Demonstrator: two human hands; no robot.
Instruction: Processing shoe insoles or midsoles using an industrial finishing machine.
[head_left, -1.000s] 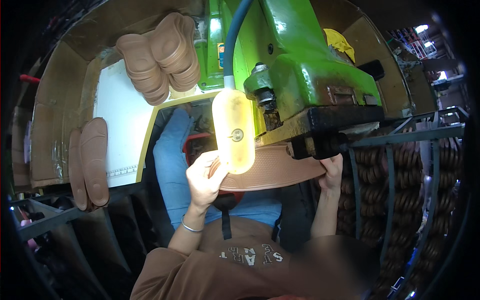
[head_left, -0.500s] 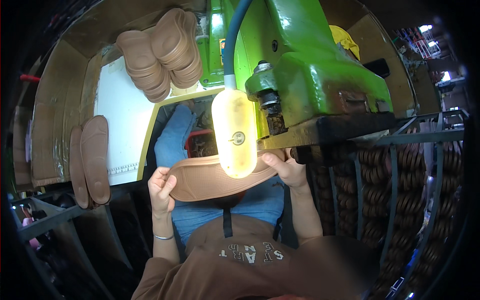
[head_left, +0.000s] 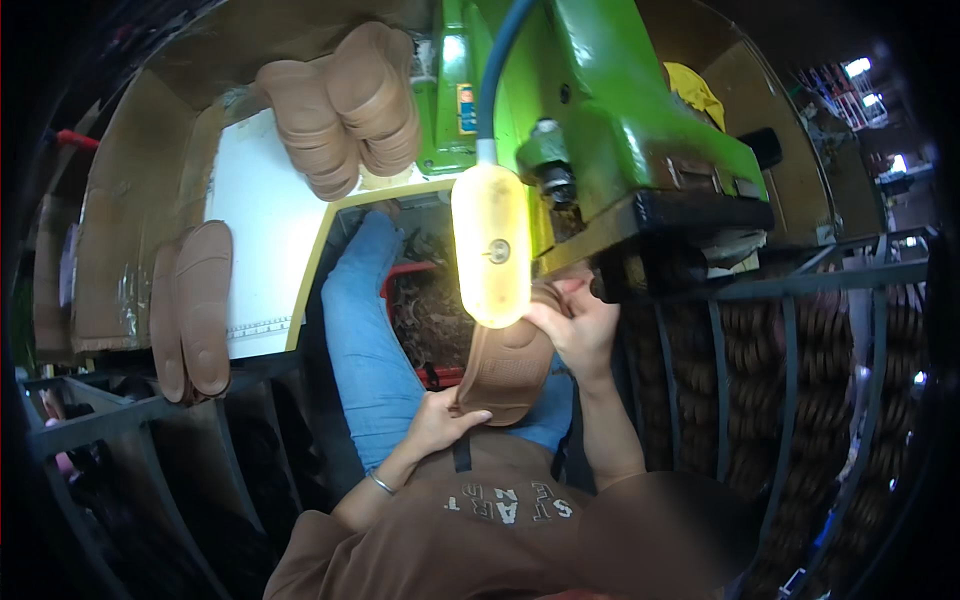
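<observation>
A brown shoe sole (head_left: 508,372) hangs tilted over my lap, below a glowing oval lamp (head_left: 490,240). At its near end, my left hand (head_left: 440,420) grips the edge, with the thumb on top and the fingers underneath. My right hand (head_left: 580,325) pinches the far end, close under the dark metal head of a green machine (head_left: 640,120). The lamp and my right hand cover part of that far end. The sole's upper face shows a fine texture and a raised rim.
Stacked brown soles (head_left: 318,135) stand on the white tabletop (head_left: 255,215); a few more soles (head_left: 203,315) lean at its left edge. Between my legs a red bin (head_left: 388,285) contains scraps. Cardboard (head_left: 112,250) walls the left. A metal rack (head_left: 790,370) with many soles stands right.
The sole has swung from lying nearly crosswise to slanting toward me. My left hand has moved right and nearer my body with its end; my right hand keeps hold near the machine.
</observation>
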